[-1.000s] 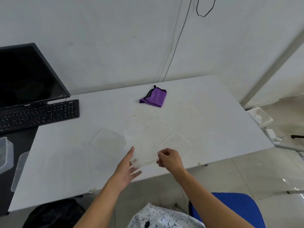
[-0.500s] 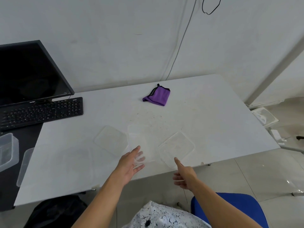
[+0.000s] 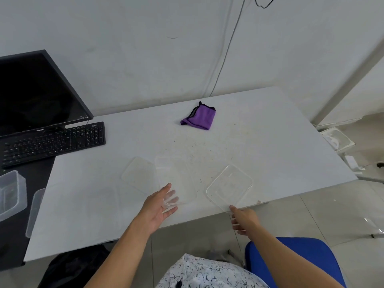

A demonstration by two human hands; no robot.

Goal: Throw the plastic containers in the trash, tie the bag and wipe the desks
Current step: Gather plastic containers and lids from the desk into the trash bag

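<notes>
A clear plastic container (image 3: 176, 177) lies on the white desk (image 3: 270, 146), near its front edge. My left hand (image 3: 160, 206) holds its near corner, and the fingers show through the plastic. To the right lies a clear shallow tray (image 3: 229, 187), its near corner at the desk edge. My right hand (image 3: 244, 219) pinches that corner, thumb on top and fingers curled below the edge. A flat clear lid (image 3: 138, 175) rests left of the container. A folded purple cloth (image 3: 198, 118) sits farther back.
On the dark desk to the left are a black keyboard (image 3: 54, 142), a monitor (image 3: 37, 90) and two more clear containers (image 3: 10, 194). A blue chair (image 3: 295, 262) and a black bag (image 3: 79, 265) are below me. A white tray (image 3: 337, 140) lies on the floor at right.
My right hand let go of the middle container and moved right to the tray's near corner. My left hand closed on the container's near corner.
</notes>
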